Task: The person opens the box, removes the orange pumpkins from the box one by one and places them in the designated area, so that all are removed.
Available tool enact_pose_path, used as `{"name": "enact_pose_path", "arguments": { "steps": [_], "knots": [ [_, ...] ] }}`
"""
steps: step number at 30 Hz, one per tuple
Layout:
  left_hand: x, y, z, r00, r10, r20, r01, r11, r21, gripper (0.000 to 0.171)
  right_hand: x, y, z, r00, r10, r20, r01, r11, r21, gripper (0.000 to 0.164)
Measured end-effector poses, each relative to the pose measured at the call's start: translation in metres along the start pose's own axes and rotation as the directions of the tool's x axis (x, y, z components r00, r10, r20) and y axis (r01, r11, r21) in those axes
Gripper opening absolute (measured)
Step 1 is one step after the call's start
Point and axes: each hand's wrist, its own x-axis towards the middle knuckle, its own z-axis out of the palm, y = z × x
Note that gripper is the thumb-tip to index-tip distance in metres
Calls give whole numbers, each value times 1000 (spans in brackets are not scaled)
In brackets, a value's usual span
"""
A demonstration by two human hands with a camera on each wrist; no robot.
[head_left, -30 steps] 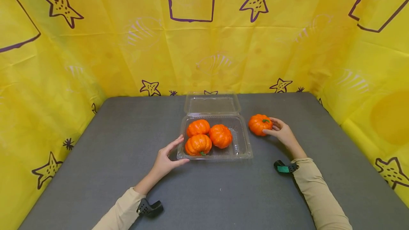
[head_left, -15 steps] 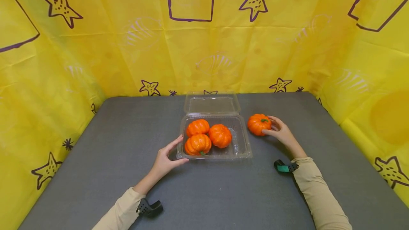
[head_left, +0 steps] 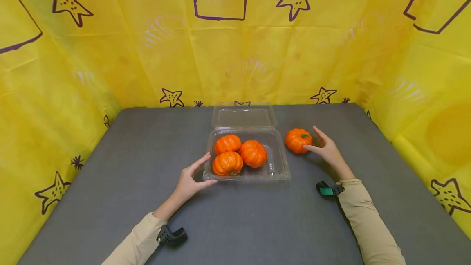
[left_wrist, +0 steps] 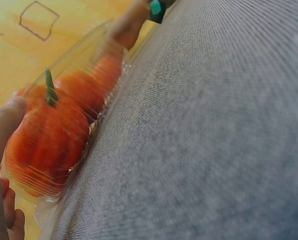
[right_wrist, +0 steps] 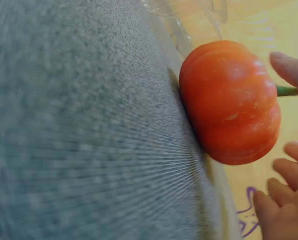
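Observation:
A clear plastic clamshell container (head_left: 277, 177) stands with its lid (head_left: 243, 117) folded back. Inside it lie an upper-left small orange pumpkin (head_left: 227, 144), a lower-left one (head_left: 227, 164) and a right one (head_left: 253, 154). My left hand (head_left: 188, 181) rests at the container's front left corner, thumb along the front and straight fingers by the left side. Another small pumpkin (head_left: 298, 141) with a green stem sits on the table to the container's right. Beside it is my right hand (head_left: 328, 152), fingers spread apart from it in the right wrist view (right_wrist: 289, 195), holding nothing.
The dark grey table (head_left: 239, 228) lies under everything. Yellow cloth (head_left: 235, 52) with drawn starfish and shells hangs behind and along both sides. Black wrist devices (head_left: 172, 235) are worn at both sleeves.
The right hand's fingers have lifted and spread off the loose pumpkin, which had shifted slightly left. The left hand stays at the container's corner. The head view has tilted a little.

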Motion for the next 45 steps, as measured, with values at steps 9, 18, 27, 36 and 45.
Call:
{"name": "enact_pose_path", "arguments": {
  "steps": [9,18,27,36,45],
  "knots": [
    [2,2,0,1000,13,-3,-13,1000,-1,65,-13,-47,2,961,-241,-137,246,969,19,75],
    [2,0,-2,1000,1,-9,0,1000,14,65,-15,-71,14,860,-476,-182,497,863,92,71],
    [1,0,0,1000,7,-4,-7,999,31,64,-17,-100,41,697,-713,-76,717,692,81,75],
    [3,-1,-1,1000,6,-6,-6,1000,8,61,-11,-114,73,742,-667,70,666,745,41,84],
    [1,0,-2,1000,0,9,0,1000,20,59,-13,-110,98,762,-593,261,605,795,42,80]
  ]
}}
